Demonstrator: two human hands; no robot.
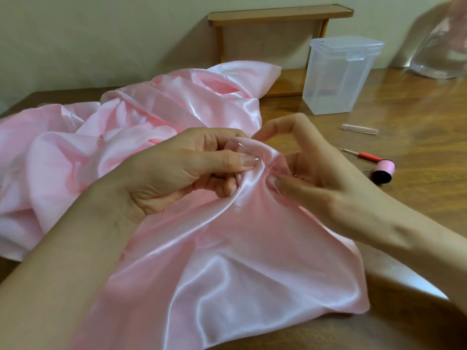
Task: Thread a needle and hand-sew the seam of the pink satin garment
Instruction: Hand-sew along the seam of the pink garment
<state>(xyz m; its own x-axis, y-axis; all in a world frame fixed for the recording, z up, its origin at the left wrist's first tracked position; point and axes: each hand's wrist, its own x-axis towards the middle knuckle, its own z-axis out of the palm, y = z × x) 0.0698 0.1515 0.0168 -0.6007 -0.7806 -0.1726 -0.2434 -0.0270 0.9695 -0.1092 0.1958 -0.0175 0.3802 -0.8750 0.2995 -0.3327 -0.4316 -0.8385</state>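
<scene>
The pink satin garment [227, 248] lay draped from the near edge across the table [417, 137]. The left hand [177, 173] and right hand [328, 188] each pinched its bunched fold, the needle [249, 152] lodged there beside the left thumb. The slick satin might have slipped and skewed the stitch, or the point pricked that thumb; the thread, too fine to see, could have tangled short of the spool [383, 170].

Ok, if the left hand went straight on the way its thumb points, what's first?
The bunched satin it pinches, then probably the right hand just beyond; depth is unclear.
</scene>
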